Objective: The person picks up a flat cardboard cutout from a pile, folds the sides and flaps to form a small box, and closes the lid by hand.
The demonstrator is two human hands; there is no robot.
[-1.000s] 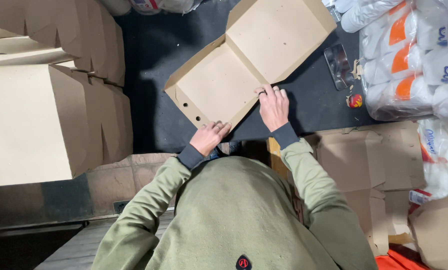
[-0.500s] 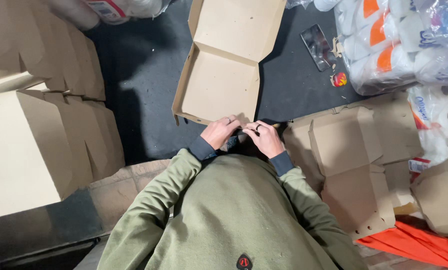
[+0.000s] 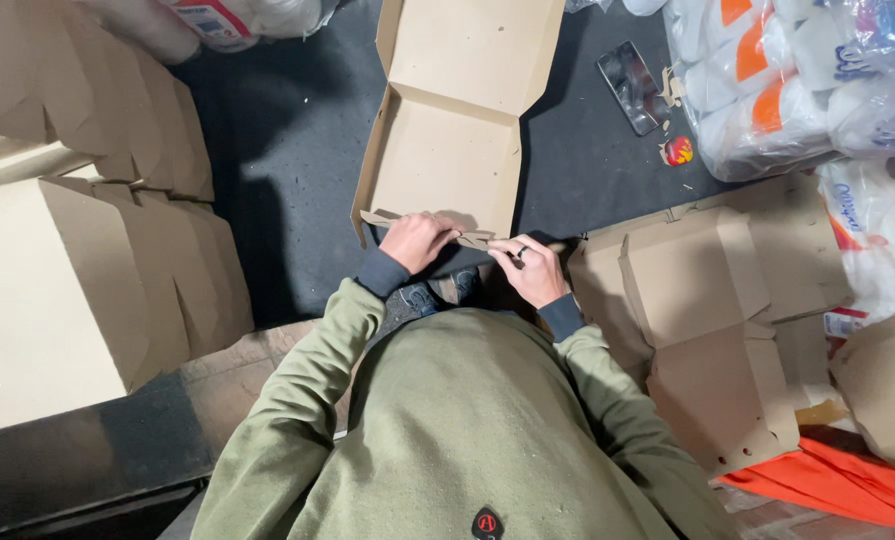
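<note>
Rotated square since earlier, cardboard box [image 3: 448,150] has both hands [image 3: 478,255] pinching its near edge flap.

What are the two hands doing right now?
Left hand: closed on the near flap of the flat brown cardboard box.
Right hand: fingers curled, pinching the same flap's other end.

Seen from above, a left hand [image 3: 420,241] and a right hand [image 3: 532,270] pinch the near flap of an open cardboard box [image 3: 448,150] on a dark floor [image 3: 288,150]. Stacks of folded boxes [image 3: 78,250] stand at the left, wrapped paper rolls [image 3: 798,90] at the right.
</note>
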